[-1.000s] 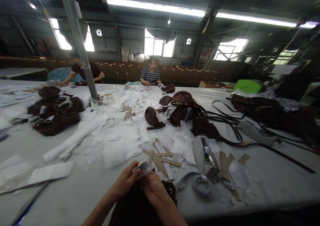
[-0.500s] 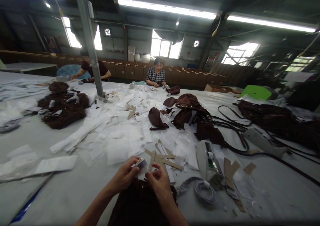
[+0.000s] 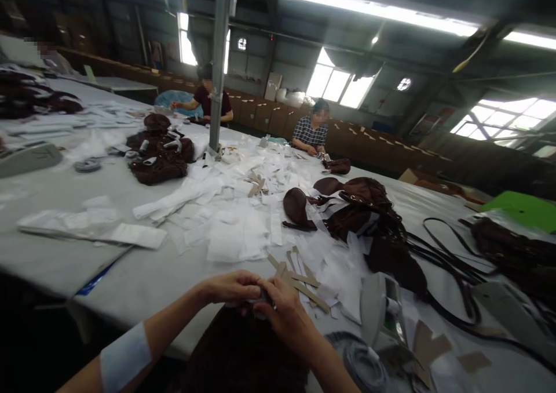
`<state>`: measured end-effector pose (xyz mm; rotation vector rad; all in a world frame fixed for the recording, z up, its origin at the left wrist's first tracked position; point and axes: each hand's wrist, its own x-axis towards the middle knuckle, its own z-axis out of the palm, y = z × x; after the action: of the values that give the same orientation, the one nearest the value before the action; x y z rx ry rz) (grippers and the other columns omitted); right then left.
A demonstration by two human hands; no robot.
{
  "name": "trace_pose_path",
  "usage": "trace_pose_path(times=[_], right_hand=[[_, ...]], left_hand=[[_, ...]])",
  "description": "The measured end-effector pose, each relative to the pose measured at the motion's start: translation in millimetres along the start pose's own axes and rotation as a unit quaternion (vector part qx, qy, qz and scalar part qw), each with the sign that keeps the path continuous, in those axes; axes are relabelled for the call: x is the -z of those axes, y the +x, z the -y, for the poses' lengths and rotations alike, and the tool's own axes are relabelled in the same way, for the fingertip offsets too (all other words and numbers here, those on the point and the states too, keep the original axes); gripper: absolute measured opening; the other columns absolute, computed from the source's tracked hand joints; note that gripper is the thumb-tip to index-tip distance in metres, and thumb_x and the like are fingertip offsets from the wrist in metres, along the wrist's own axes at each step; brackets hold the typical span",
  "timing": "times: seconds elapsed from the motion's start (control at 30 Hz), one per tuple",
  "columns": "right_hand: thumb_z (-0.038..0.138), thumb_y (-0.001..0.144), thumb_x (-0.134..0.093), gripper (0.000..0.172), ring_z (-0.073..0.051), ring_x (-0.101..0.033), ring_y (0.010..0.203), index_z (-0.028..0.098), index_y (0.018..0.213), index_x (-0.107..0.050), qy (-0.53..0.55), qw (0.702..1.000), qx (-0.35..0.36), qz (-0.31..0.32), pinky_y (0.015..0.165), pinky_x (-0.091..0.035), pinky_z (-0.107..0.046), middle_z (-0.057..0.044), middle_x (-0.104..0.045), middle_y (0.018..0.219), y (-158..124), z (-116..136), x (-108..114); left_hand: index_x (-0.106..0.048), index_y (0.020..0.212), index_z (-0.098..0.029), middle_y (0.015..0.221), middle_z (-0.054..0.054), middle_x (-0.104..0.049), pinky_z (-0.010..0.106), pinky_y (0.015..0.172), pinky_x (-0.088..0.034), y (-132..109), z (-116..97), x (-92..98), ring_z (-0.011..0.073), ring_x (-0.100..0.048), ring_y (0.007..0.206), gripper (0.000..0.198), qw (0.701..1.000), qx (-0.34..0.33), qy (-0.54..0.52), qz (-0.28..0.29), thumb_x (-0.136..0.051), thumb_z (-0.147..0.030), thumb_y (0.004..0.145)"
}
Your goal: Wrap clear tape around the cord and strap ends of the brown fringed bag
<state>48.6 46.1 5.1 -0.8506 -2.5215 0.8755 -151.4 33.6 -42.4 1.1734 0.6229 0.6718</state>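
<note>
My left hand (image 3: 234,287) and my right hand (image 3: 284,309) meet over the top of a dark brown bag (image 3: 243,352) in front of me. Both are closed, fingers pressed round a small grey piece (image 3: 263,295), mostly hidden between them. Whether the fingers also pinch the bag's edge, I cannot tell. A pale white patch (image 3: 125,355) lies on my left forearm. Just beyond my right hand are tan card strips (image 3: 306,286), and white paper sheets (image 3: 238,233) are spread past both hands.
A grey tape dispenser (image 3: 374,306) and a coiled grey strip (image 3: 362,364) sit to the right. Brown bags with straps (image 3: 365,202) lie beyond. More brown bags (image 3: 163,161) are at left, near a metal post (image 3: 219,62). Co-workers (image 3: 310,132) sit across the table (image 3: 174,271).
My hands were apart, with the small grey piece and clear film in my left; now they come together on it over the bag. The view has swung left, showing more of the table's left side.
</note>
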Motion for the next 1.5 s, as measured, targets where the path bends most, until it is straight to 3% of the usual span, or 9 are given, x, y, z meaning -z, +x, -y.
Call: trace_pose_path(times=[0.23,0.5,0.6,0.73,0.9,1.17,1.33,1.5], right_hand=[[0.020,0.085,-0.057,0.023,-0.019,-0.058,0.089,0.022,0.108,-0.062,0.136,0.990,-0.029,-0.021,0.081,-0.045,-0.033,-0.003,-0.060,0.095,8.7,-11.7,2.0],[0.026,0.087,-0.054,0.020,-0.020,-0.059,0.090,0.022,0.104,-0.065,0.192,0.980,-0.052,-0.023,0.081,-0.045,-0.033,-0.003,-0.060,0.094,17.1,-20.4,1.0],[0.024,0.086,-0.056,0.022,-0.019,-0.058,0.090,0.023,0.107,-0.064,0.173,0.983,-0.055,-0.012,0.082,-0.044,-0.033,-0.003,-0.060,0.096,17.3,-22.1,1.3],[0.022,0.083,-0.061,0.037,-0.019,-0.056,0.087,0.027,0.119,-0.059,0.111,0.992,-0.052,0.015,0.080,-0.044,-0.033,-0.002,-0.057,0.095,16.4,-22.5,0.2],[0.020,0.085,-0.058,0.021,-0.019,-0.055,0.088,0.023,0.105,-0.062,0.065,0.997,-0.040,0.031,0.081,-0.044,-0.034,-0.003,-0.055,0.094,18.1,-15.3,3.8],[0.018,0.085,-0.059,0.023,-0.021,-0.057,0.100,0.022,0.107,-0.057,-0.017,0.997,0.004,0.078,0.089,-0.042,-0.036,-0.005,-0.063,0.107,16.4,-16.1,11.4],[0.021,0.083,-0.064,0.018,-0.025,-0.056,0.092,0.021,0.100,-0.060,-0.151,0.984,0.018,0.092,0.083,-0.042,-0.040,-0.005,-0.067,0.092,14.1,-10.9,14.6],[0.018,0.086,-0.056,0.020,-0.023,-0.060,0.093,0.020,0.106,-0.056,-0.072,0.996,-0.019,0.056,0.081,-0.045,-0.035,-0.007,-0.066,0.101,7.4,-10.3,7.3]], left_hand=[[-0.059,0.092,-0.012,0.067,-0.001,-0.056,0.015,0.034,-0.023,8.5,12.6,3.1,0.0023,-0.037,0.037,0.041,0.992,-0.009,-0.122,-0.022,-0.060,-0.052,0.083],[-0.057,0.105,-0.016,0.084,0.006,-0.065,0.017,0.045,-0.036,8.9,18.5,6.6,0.0079,-0.055,0.050,0.045,0.986,-0.007,-0.169,-0.006,-0.068,-0.050,0.077],[-0.060,0.100,-0.015,0.081,0.003,-0.063,0.016,0.043,-0.034,7.7,15.0,6.9,0.0057,-0.052,0.047,0.039,0.987,-0.003,-0.155,-0.027,-0.069,-0.046,0.077],[-0.061,0.091,-0.012,0.073,0.002,-0.062,0.016,0.039,-0.031,8.4,11.5,4.3,0.0050,-0.049,0.043,0.037,0.989,0.011,-0.137,-0.055,-0.070,-0.045,0.076],[-0.043,0.107,-0.021,0.072,-0.001,-0.064,0.015,0.040,-0.034,10.1,14.0,2.0,0.0072,-0.051,0.042,0.053,0.978,-0.005,-0.163,-0.128,-0.077,-0.036,0.071],[-0.032,0.124,-0.021,0.072,0.000,-0.064,0.016,0.040,-0.035,7.2,19.8,4.9,0.0069,-0.049,0.042,0.071,0.982,-0.015,-0.152,-0.107,-0.077,-0.037,0.071],[-0.035,0.127,-0.020,0.066,-0.004,-0.061,0.015,0.039,-0.034,6.8,22.8,9.7,0.0063,-0.049,0.040,0.072,0.985,-0.009,-0.141,-0.103,-0.078,-0.033,0.070],[-0.033,0.127,-0.019,0.060,-0.006,-0.058,0.014,0.037,-0.028,3.8,21.4,3.1,0.0044,-0.040,0.036,0.073,0.977,-0.047,-0.173,-0.119,-0.078,-0.032,0.071]])
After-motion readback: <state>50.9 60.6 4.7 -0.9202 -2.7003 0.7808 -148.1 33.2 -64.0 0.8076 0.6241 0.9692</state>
